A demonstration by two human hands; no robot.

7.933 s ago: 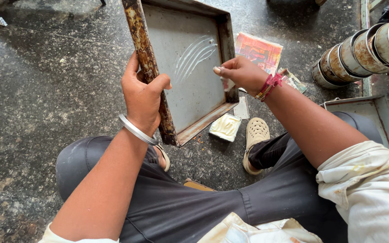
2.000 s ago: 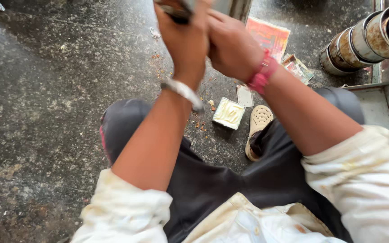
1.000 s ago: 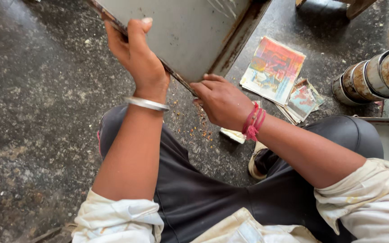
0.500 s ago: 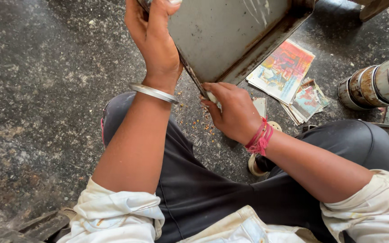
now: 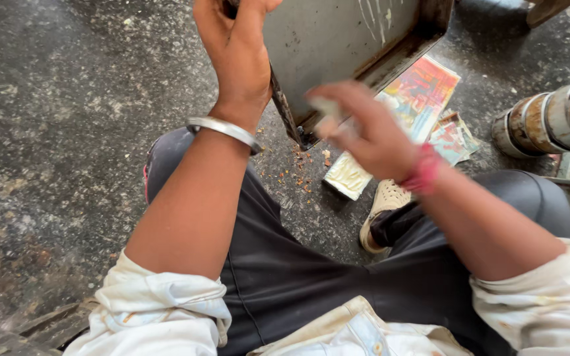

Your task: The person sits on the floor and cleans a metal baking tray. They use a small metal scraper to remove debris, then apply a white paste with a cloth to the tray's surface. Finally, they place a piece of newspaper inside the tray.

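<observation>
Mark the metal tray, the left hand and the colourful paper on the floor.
metal tray (image 5: 338,46), head view, on its flat grey base.
left hand (image 5: 235,49), head view, back of the hand gripping the tray's edge.
colourful paper (image 5: 423,86), head view, on its printed face.

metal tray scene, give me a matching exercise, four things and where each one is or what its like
Things:
1. metal tray
2. bangle
3. red thread
4. rusty cans

Places or states:
A. on the left wrist
B. lying on their sides at the right edge
C. tilted up, gripped by the left hand
D. on the right wrist

Pairs: 1-C, 2-A, 3-D, 4-B
</observation>
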